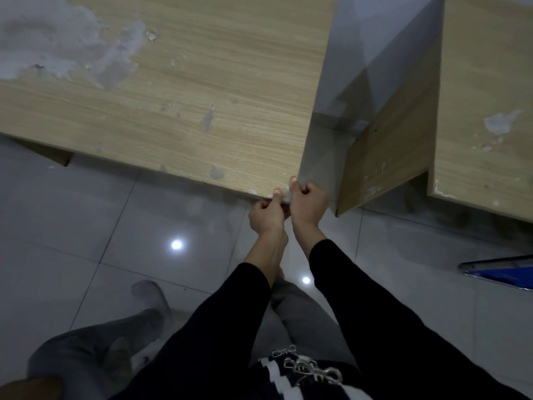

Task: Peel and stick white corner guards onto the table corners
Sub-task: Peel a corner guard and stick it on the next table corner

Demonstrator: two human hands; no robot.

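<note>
Table: light wood-grain top, with the laminate worn off in grey patches toward 10 o'clock. Its near corner sits just 3 o'clock of frame centre, and both hands are on it.

Corner guard: only a small pale sliver shows, right at the corner tip between the two hands. The rest is hidden, so can't tell how fully it seats.

Left hand: at 7 o'clock of the corner, below the front edge. Fingers are curled tight together into the palm. Left thumb points up, tip on the table edge and touching the guard sliver.

Right hand: at 4 o'clock of the corner, against the side edge. Fingers are curled together. Right thumb points up, tip on the corner at 12 o'clock of the guard sliver.

The hands flank the guard, knuckles close to each other. Can't tell whether the curled fingers contact the guard underneath.

Second table: same wood, at 2 o'clock, set apart from the first by a gap. Its side panel faces that gap.

Floor: glossy grey tiles. There are two bright light spots, one at 8 o'clock of the hands and one at 6 o'clock.

Blue object: metal-rimmed, at the 4 o'clock frame edge, cut off and not identifiable.

Black sleeves cover the forearms. Grey trousers are at 7 o'clock.
</note>
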